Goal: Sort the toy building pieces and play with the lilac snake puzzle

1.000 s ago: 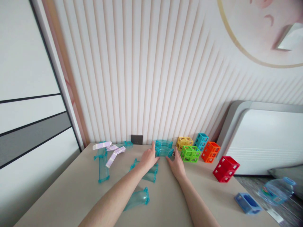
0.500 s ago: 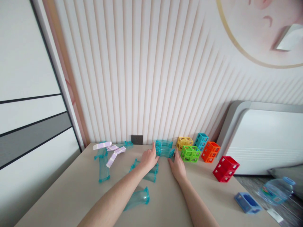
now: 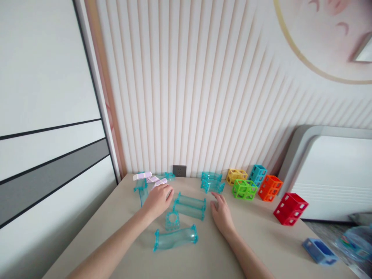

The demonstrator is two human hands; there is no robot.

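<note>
My left hand (image 3: 159, 198) is over the left part of the table, at the near end of the purple-and-white pieces (image 3: 154, 179); its fingertips are partly hidden, so its hold is unclear. My right hand (image 3: 222, 211) rests on the table with fingers apart, holding nothing. Just beyond it stand curved teal pieces (image 3: 212, 182). Between my hands lie clear teal tubes (image 3: 190, 206), a small teal connector (image 3: 172, 220) and, nearer me, another teal tube (image 3: 176, 238). More teal pieces (image 3: 142, 190) lie under and beside the purple-and-white ones.
To the right on the table (image 3: 250, 232) stand yellow (image 3: 236, 176), green (image 3: 244, 189), blue (image 3: 258, 175), orange (image 3: 270, 188) and red (image 3: 291, 209) lattice blocks. A blue hollow block (image 3: 320, 251) lies near the right edge. A plastic bottle (image 3: 356, 242) is beyond it. The ribbed wall bounds the back.
My left hand has moved away from the curved teal pieces, left to the purple-and-white pieces. My right hand has drawn back slightly from them. The view has shifted left.
</note>
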